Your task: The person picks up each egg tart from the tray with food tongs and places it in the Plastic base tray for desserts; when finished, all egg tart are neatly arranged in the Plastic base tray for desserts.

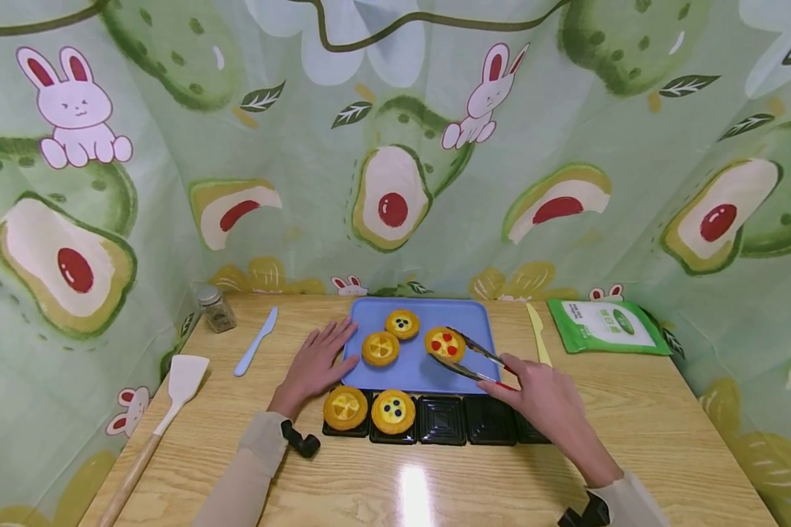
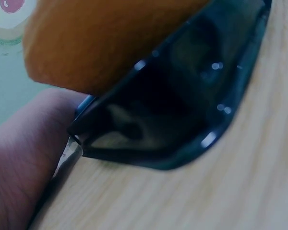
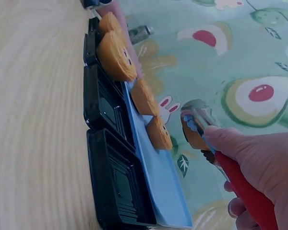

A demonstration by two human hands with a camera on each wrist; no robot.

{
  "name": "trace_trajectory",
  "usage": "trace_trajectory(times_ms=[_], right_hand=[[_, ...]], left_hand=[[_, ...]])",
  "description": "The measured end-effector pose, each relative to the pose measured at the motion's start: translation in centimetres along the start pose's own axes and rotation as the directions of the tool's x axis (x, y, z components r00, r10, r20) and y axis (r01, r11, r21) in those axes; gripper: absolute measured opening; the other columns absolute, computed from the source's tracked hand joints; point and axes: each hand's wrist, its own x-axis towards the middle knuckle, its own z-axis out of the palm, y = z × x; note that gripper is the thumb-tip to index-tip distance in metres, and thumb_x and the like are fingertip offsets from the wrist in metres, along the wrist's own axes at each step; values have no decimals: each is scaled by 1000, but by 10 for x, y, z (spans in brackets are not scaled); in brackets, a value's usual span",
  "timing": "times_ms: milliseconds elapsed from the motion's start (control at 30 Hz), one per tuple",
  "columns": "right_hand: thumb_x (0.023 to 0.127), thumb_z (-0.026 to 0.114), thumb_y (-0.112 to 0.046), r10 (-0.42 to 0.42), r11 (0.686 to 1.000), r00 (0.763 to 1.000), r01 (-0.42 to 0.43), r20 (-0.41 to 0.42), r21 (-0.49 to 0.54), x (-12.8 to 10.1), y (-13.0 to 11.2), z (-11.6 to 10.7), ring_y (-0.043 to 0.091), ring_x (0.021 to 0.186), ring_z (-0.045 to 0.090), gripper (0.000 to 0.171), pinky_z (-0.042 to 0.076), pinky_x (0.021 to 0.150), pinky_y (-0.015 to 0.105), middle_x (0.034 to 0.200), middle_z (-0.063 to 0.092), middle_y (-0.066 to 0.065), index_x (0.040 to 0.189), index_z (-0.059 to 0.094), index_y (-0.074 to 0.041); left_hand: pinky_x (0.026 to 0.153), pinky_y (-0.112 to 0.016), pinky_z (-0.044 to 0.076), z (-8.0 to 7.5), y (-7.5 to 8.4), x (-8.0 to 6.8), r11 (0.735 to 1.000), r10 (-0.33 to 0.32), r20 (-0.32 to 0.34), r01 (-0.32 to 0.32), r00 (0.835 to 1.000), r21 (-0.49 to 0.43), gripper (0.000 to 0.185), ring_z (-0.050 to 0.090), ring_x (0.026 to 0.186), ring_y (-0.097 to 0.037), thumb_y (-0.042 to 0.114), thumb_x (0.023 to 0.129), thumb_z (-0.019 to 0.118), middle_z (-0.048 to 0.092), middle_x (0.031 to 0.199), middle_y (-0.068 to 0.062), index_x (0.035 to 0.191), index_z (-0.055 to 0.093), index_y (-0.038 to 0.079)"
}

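Head view: tabletop [image 1: 501,490] carried a blue tray [image 1: 395,377]. Row of black cups [image 1: 442,421] ran off behind the right hand [image 1: 543,388]. Green packet [image 1: 606,326], print too small to read. Left hand [image 1: 316,359] at tray's left rim, fingers straight, gripping nothing. Right fingers curled round red-handled tongs [image 3: 245,191], long axis pointing forward-left, pinching a red-topped tart [image 1: 444,345] above the tray.

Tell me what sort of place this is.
Probably a staged kitchen setup: tarts and tongs on show, with printed cloth standing in for walls.
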Motion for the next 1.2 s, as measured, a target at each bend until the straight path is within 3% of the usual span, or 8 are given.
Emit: trace_trajectory(times_ms=[233, 500, 633, 767, 1000, 1200], right_hand=[[83, 78, -66, -38, 999, 999, 38, -11, -34, -21, -4, -7, 7, 46, 27, 45, 20, 44, 26, 57, 27, -12, 88, 64, -23], [80, 79, -68, -33, 998, 999, 33, -3, -62, -44, -9, -15, 6, 48, 22, 48, 15, 47, 24, 57, 20, -14, 82, 59, -25], [79, 78, -71, -10, 998, 1000, 11, 22, -67, -55, -12, -18, 7, 49, 28, 50, 18, 46, 25, 55, 28, -13, 93, 75, -23], [77, 79, -70, 28, 998, 996, -23, 86, -57, -62, -17, -16, 9, 49, 32, 57, 20, 46, 25, 54, 34, -11, 108, 81, -22], [78, 78, -71, 61, 998, 981, -55, 183, -35, -68, -23, -6, 10, 55, 42, 59, 31, 45, 28, 57, 43, -12, 111, 79, -22], [77, 75, -76, 60, 997, 981, -51, 185, -52, -71, -23, -2, 11, 57, 47, 65, 37, 43, 32, 64, 59, -9, 113, 79, -22]], left_hand=[[127, -57, 14, 1, -1, 0, 1000, 7, -2, -7, 1000, -5, 74, 19, 160, -29, 63, 104, 45, 20, 174, 6, 168, 27, 28], [128, -56, 12, 2, -3, 0, 1000, 0, -2, 0, 1000, -11, 75, 17, 161, -28, 65, 104, 44, 20, 174, 7, 168, 25, 30], [128, -57, 12, 2, -3, 0, 1000, 6, -10, -6, 1000, -11, 75, 18, 161, -29, 64, 104, 46, 20, 174, 5, 168, 26, 29], [127, -57, 12, 1, -1, 0, 1000, 9, -19, -10, 1000, -25, 75, 19, 160, -31, 62, 104, 48, 22, 174, 4, 167, 28, 27], [126, -59, 15, -1, 1, -1, 1000, 9, -17, -9, 1000, -12, 74, 21, 159, -32, 61, 104, 47, 24, 173, 2, 167, 29, 25], [127, -58, 14, -2, 1, -1, 1000, 9, -2, -9, 1000, -12, 75, 20, 160, -31, 62, 104, 46, 22, 174, 3, 167, 28, 26]])
